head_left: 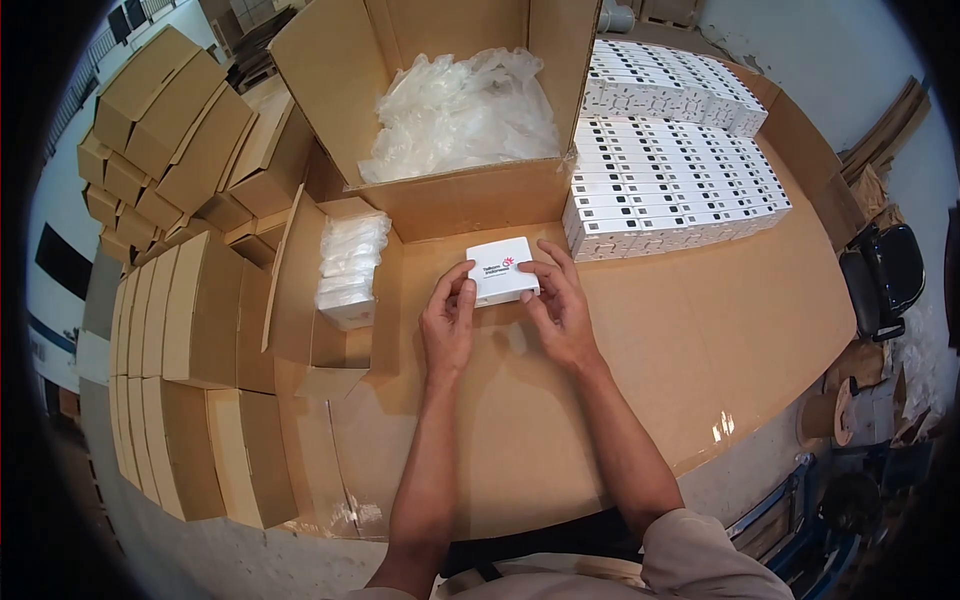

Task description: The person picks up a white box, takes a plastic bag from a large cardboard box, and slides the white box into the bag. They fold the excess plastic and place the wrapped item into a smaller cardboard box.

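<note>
A small white box (500, 268) with red and black print on its top is held between both hands over the cardboard-covered table. My left hand (450, 318) grips its left edge, fingers closed against the side. On the opposite side, my right hand (562, 308) pinches the right edge between thumb and fingers. Left of my hands stands an open cardboard carton (345, 350), with several white boxes in clear plastic wrap (350, 262) lined up inside it.
Behind my hands stands a large open carton (470, 210) filled with clear plastic bags (465, 115). Stacked white boxes (680, 185) fill the back right. Brown cartons (200, 310) are piled at the left. A black chair (885, 275) stands beyond the table's right edge.
</note>
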`<state>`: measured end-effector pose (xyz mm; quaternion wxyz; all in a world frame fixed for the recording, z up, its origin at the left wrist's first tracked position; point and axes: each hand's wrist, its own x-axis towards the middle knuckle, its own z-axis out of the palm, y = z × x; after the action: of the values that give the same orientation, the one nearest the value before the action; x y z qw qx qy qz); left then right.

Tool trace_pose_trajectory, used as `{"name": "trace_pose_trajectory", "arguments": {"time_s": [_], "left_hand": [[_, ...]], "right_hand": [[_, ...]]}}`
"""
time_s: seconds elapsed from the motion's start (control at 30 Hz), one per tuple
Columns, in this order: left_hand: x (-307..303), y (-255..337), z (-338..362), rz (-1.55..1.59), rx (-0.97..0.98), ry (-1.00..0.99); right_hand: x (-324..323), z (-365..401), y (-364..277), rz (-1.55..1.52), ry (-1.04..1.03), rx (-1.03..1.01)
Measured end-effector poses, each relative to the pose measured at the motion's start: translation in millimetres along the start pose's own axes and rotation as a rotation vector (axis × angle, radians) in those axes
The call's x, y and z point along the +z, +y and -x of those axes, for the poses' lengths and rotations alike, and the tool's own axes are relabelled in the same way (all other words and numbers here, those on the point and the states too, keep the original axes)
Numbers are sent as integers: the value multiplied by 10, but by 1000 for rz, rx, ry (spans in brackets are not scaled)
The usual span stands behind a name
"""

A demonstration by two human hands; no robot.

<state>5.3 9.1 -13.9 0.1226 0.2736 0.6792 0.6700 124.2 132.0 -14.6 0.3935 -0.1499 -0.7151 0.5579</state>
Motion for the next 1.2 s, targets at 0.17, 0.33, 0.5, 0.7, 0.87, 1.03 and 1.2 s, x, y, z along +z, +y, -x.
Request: {"name": "trace_pose_trajectory", "arguments": {"time_s": [0.17, 0.33, 0.5, 0.7, 0.87, 1.03, 1.2], "left_hand": [[-4, -62, -17, 170, -53, 6], [-15, -136, -30, 111, -34, 39], [-39, -125, -19, 44, -29, 18], [-56, -206, -27, 7, 3, 7], [-54, -81, 7, -51, -38, 5], [-55, -137, 2, -97, -39, 16], [-68, -124, -1, -150, -72, 0]], "right_hand": [[-4, -50, 162, -134, -48, 114], [-16, -61, 51, -39, -61, 210], [-29, -51, 93, 173, -42, 118], [-54, -48, 70, 292, -38, 130], [-57, -29, 110, 262, -56, 139], [-61, -25, 146, 279, -75, 153], [-65, -23, 148, 300, -80, 152]]}}
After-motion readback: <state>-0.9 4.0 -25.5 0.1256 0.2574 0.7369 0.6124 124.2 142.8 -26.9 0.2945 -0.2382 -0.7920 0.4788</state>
